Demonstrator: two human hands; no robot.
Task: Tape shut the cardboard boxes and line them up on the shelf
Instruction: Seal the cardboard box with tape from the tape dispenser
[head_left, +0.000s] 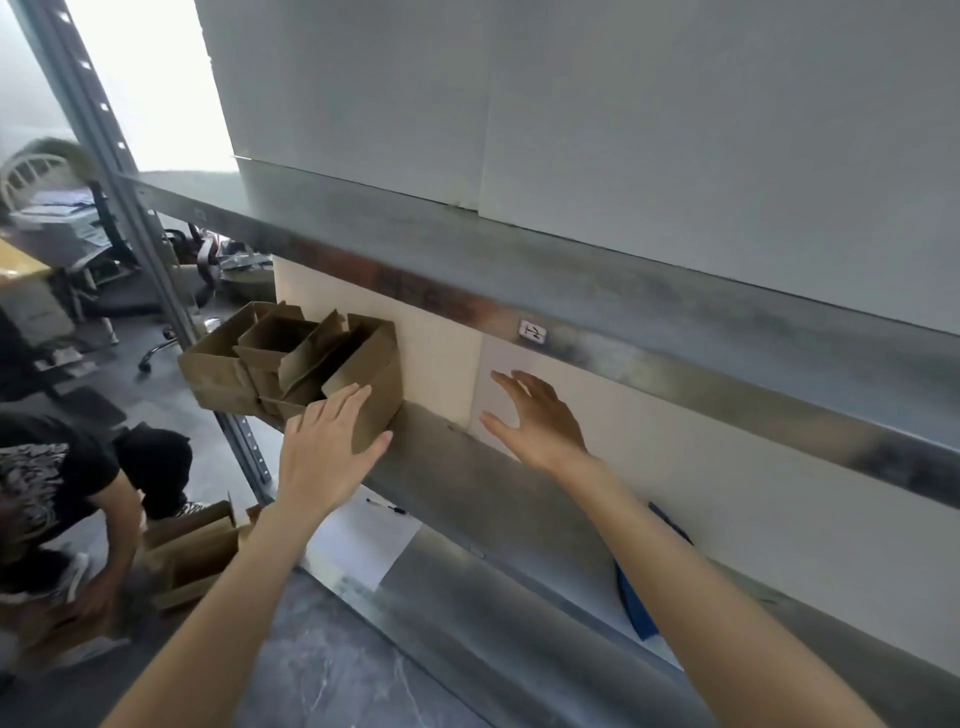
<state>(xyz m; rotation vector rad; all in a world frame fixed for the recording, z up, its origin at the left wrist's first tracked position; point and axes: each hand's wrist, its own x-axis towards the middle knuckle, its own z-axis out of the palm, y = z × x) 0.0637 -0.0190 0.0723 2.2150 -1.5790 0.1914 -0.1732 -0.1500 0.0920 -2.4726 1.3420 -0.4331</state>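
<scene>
Item: cardboard boxes (291, 364), unsealed, flaps up, clustered at left end of shelf (447, 467). I judge them light and easily crushed; take by side walls. My left hand (327, 447), fingers (345, 408) straight, rests against the nearest; right hand (540, 415) spread, empty.

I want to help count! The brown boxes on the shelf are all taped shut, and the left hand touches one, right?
Not taped shut: the head view shows the cardboard boxes on the shelf open, flaps sticking up. The left hand does touch one.
</scene>
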